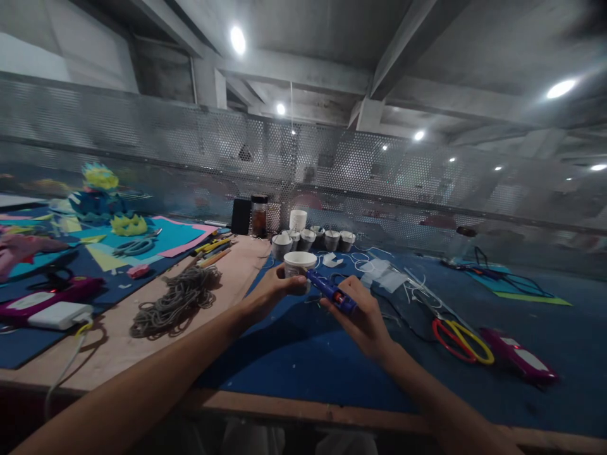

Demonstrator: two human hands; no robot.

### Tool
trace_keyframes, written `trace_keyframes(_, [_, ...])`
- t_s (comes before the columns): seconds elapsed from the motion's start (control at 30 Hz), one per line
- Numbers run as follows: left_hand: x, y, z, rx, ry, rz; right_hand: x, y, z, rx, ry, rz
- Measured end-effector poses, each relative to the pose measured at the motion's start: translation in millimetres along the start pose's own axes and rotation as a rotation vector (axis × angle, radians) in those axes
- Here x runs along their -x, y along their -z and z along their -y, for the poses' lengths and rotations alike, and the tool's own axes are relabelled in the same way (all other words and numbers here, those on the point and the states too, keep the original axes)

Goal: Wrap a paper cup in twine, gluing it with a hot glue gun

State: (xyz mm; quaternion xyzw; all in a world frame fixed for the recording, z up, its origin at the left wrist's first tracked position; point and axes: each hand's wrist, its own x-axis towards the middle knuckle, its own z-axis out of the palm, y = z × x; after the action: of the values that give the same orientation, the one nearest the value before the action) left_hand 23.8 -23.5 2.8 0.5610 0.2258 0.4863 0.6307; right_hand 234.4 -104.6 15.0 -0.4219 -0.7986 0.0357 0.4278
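My left hand [279, 284] is closed round a small white-rimmed cup [300, 260], holding it upright over the blue mat [284, 354]. In my right hand [363, 309] is a blue hot glue gun [329, 289], its nozzle pointing left at the cup's side. Whether the nozzle touches the cup I cannot tell. Behind the cup stand several small grey-wrapped cups [307, 239] and a stack of white cups [298, 219]. A bundle of grey cord [177, 300] lies to the left of my left hand.
Red-and-yellow-handled scissors [462, 341] and a purple power strip [519, 357] lie at right. Clear plastic scraps [384, 275] and white string are behind the glue gun. At left are pencils [213, 249], blue paper [177, 234] and a white plug adapter [59, 315]. A jar [259, 216] stands by the mesh screen [341, 170].
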Motion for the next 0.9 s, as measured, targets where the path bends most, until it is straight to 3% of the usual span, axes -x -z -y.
trace_keyframes(0.4, [-1.9, 3.5, 4.4, -0.045, -0.024, -0.011, 3.0, -6.0, -6.8, 0.166, 0.032, -0.009])
trace_keyframes(0.9, [-1.5, 3.6, 3.0, -0.019, 0.003, -0.037, 5.1, -2.0, -6.6, 0.144, 0.006, 0.014])
